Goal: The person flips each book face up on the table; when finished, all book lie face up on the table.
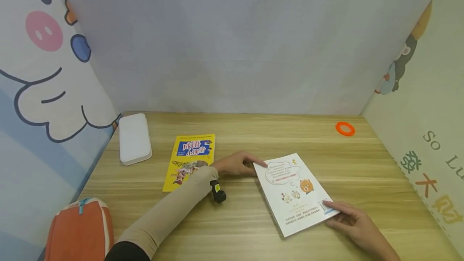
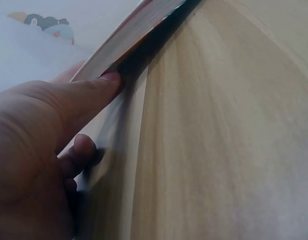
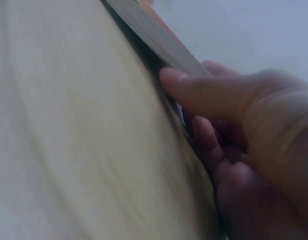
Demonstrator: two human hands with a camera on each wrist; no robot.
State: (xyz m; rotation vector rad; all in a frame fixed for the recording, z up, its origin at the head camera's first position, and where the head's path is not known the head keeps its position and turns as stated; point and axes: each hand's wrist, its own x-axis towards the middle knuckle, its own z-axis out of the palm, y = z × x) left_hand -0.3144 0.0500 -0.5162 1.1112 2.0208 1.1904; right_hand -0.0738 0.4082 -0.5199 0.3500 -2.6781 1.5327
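Note:
A white book (image 1: pixel 290 212) with text, a speech cloud and small cartoon animals on its cover lies between my two hands over the table. My left hand (image 1: pixel 235 163) pinches its upper left corner. At the lower right corner, beside the barcode, my right hand (image 1: pixel 353 226) grips it between thumb and fingers. In the left wrist view the left thumb (image 2: pixel 101 87) is at the lower edge of the book's page block (image 2: pixel 131 45), with a dark gap beneath. Similarly, the right wrist view has the right thumb (image 3: pixel 193 90) under the page edge (image 3: pixel 156 42).
A yellow book (image 1: pixel 188 156) with a blue title panel lies left of the left hand, partly behind the sleeve. Beyond it sits a white case (image 1: pixel 135 138). An orange ring (image 1: pixel 345 123) is at the back right, and a red-orange zipped bag (image 1: pixel 77 233) stands front left.

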